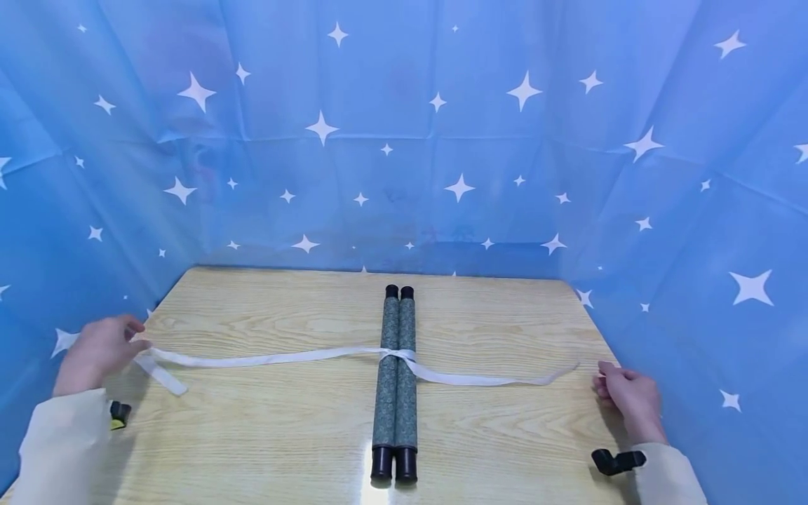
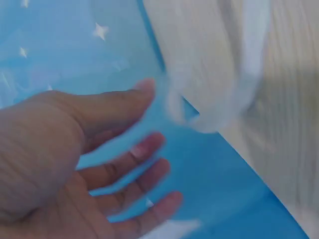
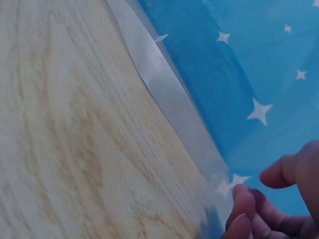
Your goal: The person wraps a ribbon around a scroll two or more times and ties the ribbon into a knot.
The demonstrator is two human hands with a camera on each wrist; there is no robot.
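Observation:
A scroll [image 1: 386, 407] rolled from both sides into two green rolls with dark knobs lies lengthwise in the middle of the table. Around its waist goes a white ribbon [image 1: 265, 359], whose two tails stretch out left and right. At the left tail, my left hand [image 1: 102, 351] has its fingers apart; in the left wrist view a gap shows between the thumb [image 2: 114, 107] and the looped ribbon [image 2: 252, 59]. My right hand [image 1: 633, 401] is just past the right tail's tip. Its thumb [image 3: 281, 172] stands off the bent fingers, and the ribbon [image 3: 164, 89] ends short of them.
The wood-grain table [image 1: 505, 435] has slanting side edges, with both hands near them. A blue curtain [image 1: 391, 210] with white stars surrounds it at the back and sides. Dark wrist devices [image 1: 618, 461] sit at both cuffs.

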